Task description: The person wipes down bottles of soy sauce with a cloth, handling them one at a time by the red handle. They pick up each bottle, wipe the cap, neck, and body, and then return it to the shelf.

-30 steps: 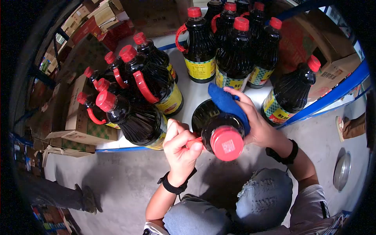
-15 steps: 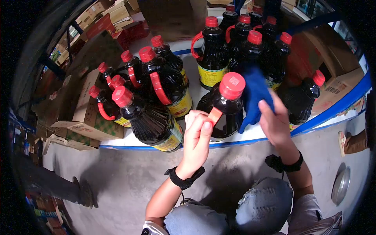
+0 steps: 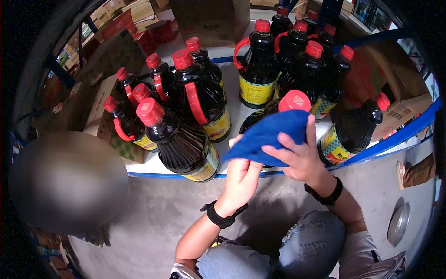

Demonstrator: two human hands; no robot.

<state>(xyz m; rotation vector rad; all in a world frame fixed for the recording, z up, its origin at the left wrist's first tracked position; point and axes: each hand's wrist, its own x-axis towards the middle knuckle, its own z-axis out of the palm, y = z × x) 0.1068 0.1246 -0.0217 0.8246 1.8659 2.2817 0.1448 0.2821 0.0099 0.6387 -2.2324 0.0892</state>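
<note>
A dark bottle with a red cap [image 3: 294,101] stands at the front middle of the shelf, partly hidden by a blue cloth [image 3: 272,137]. My right hand [image 3: 302,156] presses the cloth against the bottle's near side, fingers spread over it. Below the cloth, my left hand [image 3: 241,179] is closed at the bottle's handle side; the cloth hides the handle and some fingertips. Just left stands another dark bottle [image 3: 183,144] with a yellow label. To the right a dark bottle [image 3: 350,128] leans outward near the edge.
More red-capped bottles [image 3: 204,100] stand at the left, and a further group [image 3: 258,65] behind. Cardboard boxes [image 3: 409,109] flank the shelf's blue edge [image 3: 390,145]. A large blurred round patch covers the lower left. A metal bowl [image 3: 398,224] and a person's foot [image 3: 400,174] are on the right.
The blue cloth has moved left from the bottle's right side across its front, with my right hand. The middle bottle's cap has shifted slightly right. A blurred patch has appeared at the left.
</note>
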